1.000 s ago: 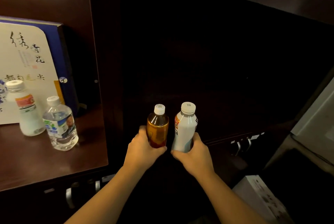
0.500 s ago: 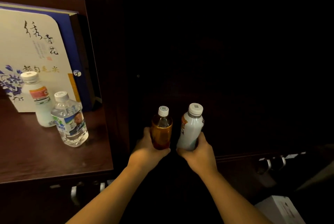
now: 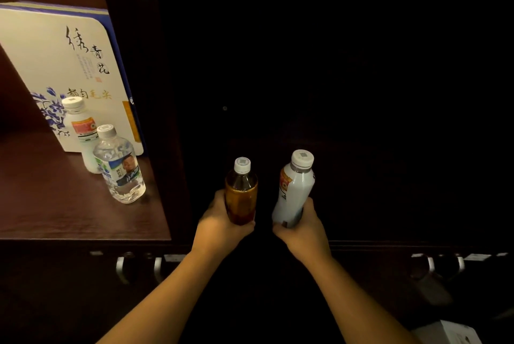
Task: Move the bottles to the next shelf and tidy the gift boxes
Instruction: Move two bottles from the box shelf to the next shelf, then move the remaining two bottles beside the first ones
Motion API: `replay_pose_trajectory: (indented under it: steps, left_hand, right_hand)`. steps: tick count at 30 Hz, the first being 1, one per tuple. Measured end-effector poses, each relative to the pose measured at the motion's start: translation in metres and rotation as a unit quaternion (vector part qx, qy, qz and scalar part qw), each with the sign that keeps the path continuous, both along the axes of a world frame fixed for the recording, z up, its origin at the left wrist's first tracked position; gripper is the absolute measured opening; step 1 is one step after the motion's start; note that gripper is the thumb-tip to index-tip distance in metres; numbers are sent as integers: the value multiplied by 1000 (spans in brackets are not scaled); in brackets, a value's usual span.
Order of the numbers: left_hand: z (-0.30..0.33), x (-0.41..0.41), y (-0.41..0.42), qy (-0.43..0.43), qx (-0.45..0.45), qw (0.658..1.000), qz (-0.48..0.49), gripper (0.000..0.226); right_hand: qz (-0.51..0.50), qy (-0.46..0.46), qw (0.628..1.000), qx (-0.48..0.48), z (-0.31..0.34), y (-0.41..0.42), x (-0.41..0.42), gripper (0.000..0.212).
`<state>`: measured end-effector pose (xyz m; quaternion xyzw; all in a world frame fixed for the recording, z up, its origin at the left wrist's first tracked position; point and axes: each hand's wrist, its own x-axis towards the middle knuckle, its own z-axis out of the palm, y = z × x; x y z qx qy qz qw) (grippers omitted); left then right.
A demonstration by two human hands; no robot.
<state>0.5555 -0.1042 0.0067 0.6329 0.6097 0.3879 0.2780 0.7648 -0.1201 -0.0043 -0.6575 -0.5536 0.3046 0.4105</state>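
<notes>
Left hand [image 3: 219,228] wraps the amber plastic tea bottle [image 3: 241,193] low, right hand [image 3: 304,232] the white plastic milk-drink bottle [image 3: 294,193], both upright before the dark next shelf; full, probably heavyish and smooth, so low-body grip suits.

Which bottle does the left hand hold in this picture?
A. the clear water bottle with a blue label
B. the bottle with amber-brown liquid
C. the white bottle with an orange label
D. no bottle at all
B: the left hand grips the lower part of the amber-brown bottle, while the right hand holds the white bottle beside it, and the clear water bottle stands untouched on the left shelf.
</notes>
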Motion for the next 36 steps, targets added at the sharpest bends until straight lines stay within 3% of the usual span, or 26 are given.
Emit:
replay_pose_trajectory:
  steps: [8,12,16,18,20,23,28,36]
  left_hand:
    - [1,3,-12,-2,0,1000,9,84]
    - [-3,4,-18,-11,-38,999,23,98]
    - [-9,-2,-37,-2,-51,999,13,92]
    - [-10,-10,-50,5,-56,998,14,91]
    - [-8,-21,-63,-1,-63,998,17,85]
    - [-4,-41,-83,39,-61,997,30,62]
    - [15,-85,-103,156,-16,983,97,30]
    - [30,-195,-78,286,33,943,165,33]
  right_hand:
    - [14,20,1000,-3,-1,-6,5,76]
    - [4,9,1000,-19,-2,-10,6,80]
    - [-11,-1,1000,-4,-7,-31,6,86]
    - [-51,-28,998,-7,-7,-43,2,76]
    - [-57,-64,996,2,-6,-55,-4,50]
    - [15,-81,996,31,-1,-68,-21,20]
    - [146,-109,980,81,22,-75,-79,13]
    - [255,-169,942,136,44,-53,-200,15]
